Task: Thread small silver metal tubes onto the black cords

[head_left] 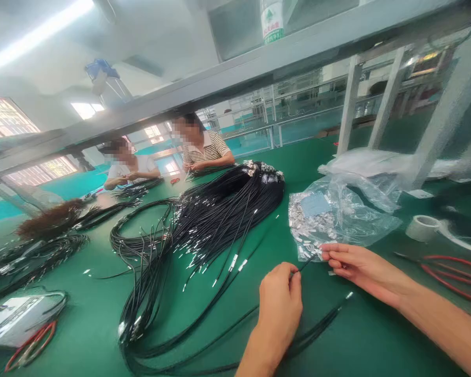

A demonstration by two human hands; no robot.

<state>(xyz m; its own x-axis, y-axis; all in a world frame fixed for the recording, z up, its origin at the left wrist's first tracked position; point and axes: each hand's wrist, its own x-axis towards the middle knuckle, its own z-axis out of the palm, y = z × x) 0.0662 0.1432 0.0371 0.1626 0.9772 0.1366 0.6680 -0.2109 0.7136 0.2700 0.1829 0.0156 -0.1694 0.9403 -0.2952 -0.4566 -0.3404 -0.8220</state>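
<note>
Grip on the left: the person's left hand (281,298) has thumb and forefinger closed on a black cable (307,263) a little behind its end, apparently to steady it while leaving that end within the other hand's reach.
Grip on the right: the right hand (351,264) has thumb and fingertips drawn together at the cable's end, a pinch that suits fine handling. Whether a fitting is caught there too is too small to tell.
Cable's place: stretched between both hands, above the green table (94,314).
Bag (361,225): clear plastic, lying just beyond the right fingertips; its small metallic pieces (304,225) gather toward the left side, probably handy for short reaches.
Bundle (235,204): many dark cables heaped left of the bag, pale tips fanned toward the person, which likely makes single strands easier to pick out.
Sheaf of cables (322,322): passes beneath the left arm, its tips lying nearer the person than the right hand.
Tape roll (422,228): beside the bag's right edge, seemingly out of the hands' way.
Co-workers: one in stripes (206,149), another in white (131,167), both across the table.
</note>
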